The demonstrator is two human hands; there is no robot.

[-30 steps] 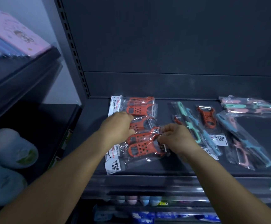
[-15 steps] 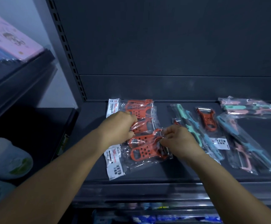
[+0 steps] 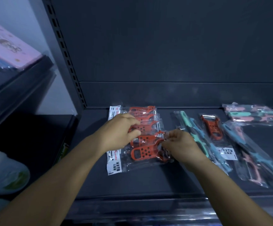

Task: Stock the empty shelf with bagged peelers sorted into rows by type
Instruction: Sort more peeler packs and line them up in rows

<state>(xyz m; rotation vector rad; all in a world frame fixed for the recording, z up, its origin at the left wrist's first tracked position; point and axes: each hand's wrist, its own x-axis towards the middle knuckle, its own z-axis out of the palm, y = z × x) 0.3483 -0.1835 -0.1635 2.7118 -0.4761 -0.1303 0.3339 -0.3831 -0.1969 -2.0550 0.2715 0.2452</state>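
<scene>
I'm looking down at both hands over the dark shelf [image 3: 148, 181], and they meet at the stack of red peeler bags [image 3: 146, 141]. My left hand [image 3: 121, 132] sits on the left half of that stack, fingers curled onto the clear plastic with the thumb tucked under them, pinching the wrap of one of the middle bags. My right hand [image 3: 181, 145] is at the stack's right edge, fingertips bunched together and nipping the crinkled plastic by the blade ends of the nearer bags. The red bags lie in an overlapping row running away from me, their white header cards [image 3: 114, 165] poking out beneath and beyond my left wrist.

Just right of my right hand, partly hidden behind it, lies a bag of long-handled peelers [image 3: 197, 132] in mint and blue. Further right of that there's a single red peeler [image 3: 211, 126] in its own bag, blade away from me, with a white label nearer me. Further right still, a longer bag of blue and pink peelers [image 3: 253, 154] angles toward the shelf's front edge, and beyond it, at the back, rests a bag of pink and mint ones [image 3: 253, 114].

Off past my left arm, on a neighbouring shelf, I see a pink box [image 3: 8, 44] up high and a pale rounded pack [image 3: 3, 173] lower down.
</scene>
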